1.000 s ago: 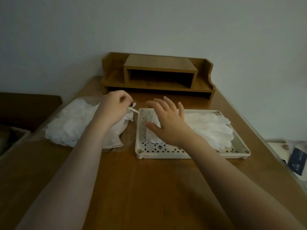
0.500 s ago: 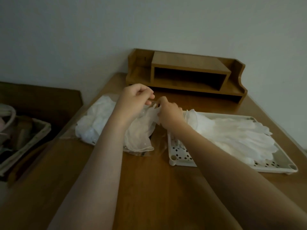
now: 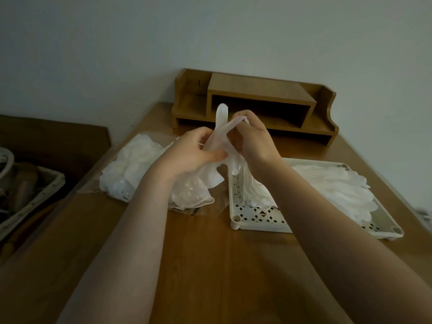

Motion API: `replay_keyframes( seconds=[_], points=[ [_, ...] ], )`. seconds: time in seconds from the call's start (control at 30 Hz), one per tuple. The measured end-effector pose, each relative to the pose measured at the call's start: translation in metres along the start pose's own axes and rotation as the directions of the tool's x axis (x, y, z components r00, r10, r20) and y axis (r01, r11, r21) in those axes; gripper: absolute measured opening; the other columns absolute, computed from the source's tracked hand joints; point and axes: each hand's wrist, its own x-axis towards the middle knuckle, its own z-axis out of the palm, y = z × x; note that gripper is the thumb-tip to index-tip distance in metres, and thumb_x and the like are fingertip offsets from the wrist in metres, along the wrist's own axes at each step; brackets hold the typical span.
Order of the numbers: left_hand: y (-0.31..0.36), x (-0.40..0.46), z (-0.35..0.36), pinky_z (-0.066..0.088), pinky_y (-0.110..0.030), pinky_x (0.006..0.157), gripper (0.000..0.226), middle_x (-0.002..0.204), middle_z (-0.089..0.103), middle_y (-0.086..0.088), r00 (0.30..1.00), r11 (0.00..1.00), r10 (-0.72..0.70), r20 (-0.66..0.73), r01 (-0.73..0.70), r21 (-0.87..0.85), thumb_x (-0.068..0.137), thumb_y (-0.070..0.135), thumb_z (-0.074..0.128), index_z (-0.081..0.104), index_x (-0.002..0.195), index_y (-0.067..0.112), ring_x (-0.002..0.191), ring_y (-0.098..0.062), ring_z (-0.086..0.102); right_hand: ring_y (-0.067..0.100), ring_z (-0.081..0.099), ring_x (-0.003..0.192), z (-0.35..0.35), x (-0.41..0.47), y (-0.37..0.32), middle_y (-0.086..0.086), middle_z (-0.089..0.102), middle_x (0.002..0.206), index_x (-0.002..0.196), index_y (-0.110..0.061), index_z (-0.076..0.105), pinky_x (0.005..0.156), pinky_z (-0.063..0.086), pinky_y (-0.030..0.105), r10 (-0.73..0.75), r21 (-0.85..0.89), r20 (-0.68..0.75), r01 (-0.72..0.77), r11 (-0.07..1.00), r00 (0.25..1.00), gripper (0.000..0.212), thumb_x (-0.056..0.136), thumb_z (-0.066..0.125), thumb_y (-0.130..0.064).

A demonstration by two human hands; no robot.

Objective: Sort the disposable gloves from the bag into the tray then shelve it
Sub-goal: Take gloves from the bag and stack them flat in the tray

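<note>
Stretching between two bare hands above a wooden desk (image 3: pixel 210 265), a thin translucent disposable glove (image 3: pixel 221 139) is held up in the air, just over the gap between a bag and a tray. The left hand (image 3: pixel 190 155) pinches the glove's lower part, its thumb pressed across the film and the other fingers (image 3: pixel 203 136) curled behind it. The right hand (image 3: pixel 253 141) grips the upper part, fingers curled round the material near its top edge. One glove finger sticks straight up between the two hands, and the cuff end hangs down below them.

Left of the hands, a clear plastic bag (image 3: pixel 149 174) lies on the desk, full of crumpled white gloves, with a few spilling from its open mouth toward the tray. Right of the hands sits a cream perforated tray (image 3: pixel 257 218), touching the desk, with a flat pile of gloves (image 3: pixel 336 190) lying in it.

Behind everything, against the pale wall, stands a wooden desktop shelf (image 3: pixel 254 104) with an open compartment. At the far left, beside the desk, a basket (image 3: pixel 28 202) is partly in view.
</note>
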Motion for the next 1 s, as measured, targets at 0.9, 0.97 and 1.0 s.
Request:
replay_keyframes(
  seconds=[0.9, 0.97, 1.0],
  points=[
    [0.029, -0.017, 0.025, 0.056, -0.028, 0.062, 0.060, 0.089, 0.068, -0.005, 0.922, 0.452, 0.282, 0.265, 0.116, -0.884, 0.050, 0.023, 0.092, 0.056, 0.097, 0.012, 0.081, -0.019, 0.069, 0.024, 0.058, 0.086, -0.099, -0.048, 0.011, 0.008, 0.062, 0.099, 0.108, -0.012, 0.060, 0.075, 0.053, 0.035, 0.412, 0.328, 0.350, -0.522, 0.787, 0.841, 0.066, 0.065, 0.068, -0.061],
    [0.033, -0.019, 0.030, 0.057, -0.031, 0.063, 0.064, 0.093, 0.067, -0.006, 0.914, 0.479, 0.270, 0.303, 0.145, -0.866, 0.050, 0.024, 0.092, 0.056, 0.103, 0.014, 0.085, -0.021, 0.069, 0.019, 0.065, 0.077, -0.105, -0.052, 0.009, 0.007, 0.063, 0.092, 0.104, -0.012, 0.061, 0.061, 0.054, 0.031, 0.404, 0.275, 0.306, -0.487, 0.829, 0.862, 0.042, 0.071, 0.075, -0.035],
    [0.035, -0.020, 0.033, 0.057, -0.032, 0.063, 0.063, 0.093, 0.067, -0.005, 0.911, 0.496, 0.265, 0.317, 0.153, -0.854, 0.050, 0.026, 0.092, 0.057, 0.101, 0.015, 0.085, -0.021, 0.069, 0.019, 0.066, 0.078, -0.111, -0.054, 0.009, 0.007, 0.064, 0.091, 0.105, -0.011, 0.060, 0.062, 0.054, 0.032, 0.389, 0.294, 0.279, -0.463, 0.836, 0.878, 0.039, 0.072, 0.074, -0.027]
  ],
)
